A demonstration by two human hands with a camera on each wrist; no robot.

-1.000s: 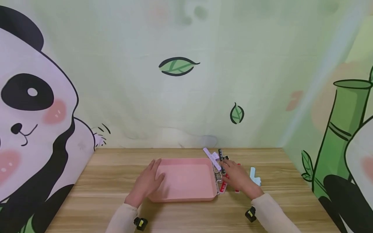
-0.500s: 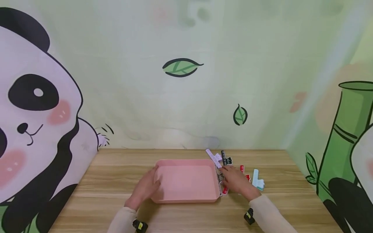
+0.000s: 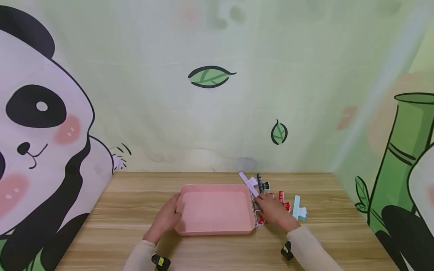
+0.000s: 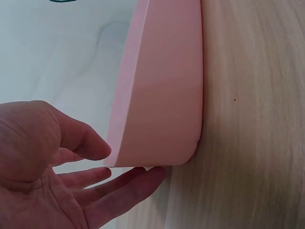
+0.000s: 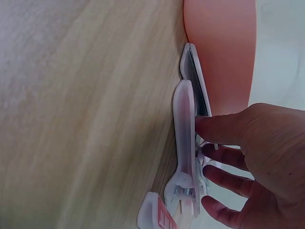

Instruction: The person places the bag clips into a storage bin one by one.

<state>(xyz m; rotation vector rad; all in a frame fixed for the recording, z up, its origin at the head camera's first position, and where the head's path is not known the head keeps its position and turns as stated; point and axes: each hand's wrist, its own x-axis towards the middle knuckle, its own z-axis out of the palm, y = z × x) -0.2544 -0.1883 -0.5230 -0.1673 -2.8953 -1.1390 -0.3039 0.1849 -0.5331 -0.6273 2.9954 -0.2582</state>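
A pink rectangular tray [image 3: 217, 210] lies on the table between both hands. My left hand [image 3: 167, 213] is at its left end. In the left wrist view, the thumb is by the rim and the fingers lie against the outer wall. At the tray's right side, my right hand [image 3: 272, 209] reaches in among several flat plastic clips. In the right wrist view its thumb touches a dark clip [image 5: 191, 67] leaning along the tray wall, behind a pale-edged clip [image 5: 183, 119]; the fingers are apart and slightly bent. The hand hides part of the clips in the head view.
Around the right hand lie a lavender clip [image 3: 248, 183], a black clip [image 3: 260, 184], a red clip [image 3: 281, 197] and a light-blue clip [image 3: 297, 207]. The wooden table [image 3: 135, 192] meets a panda-printed backdrop [image 3: 152, 113] at its far edge.
My left hand has slid from over the tray's left rim to its outer side. My right hand has come nearer the front, uncovering the black and red clips.
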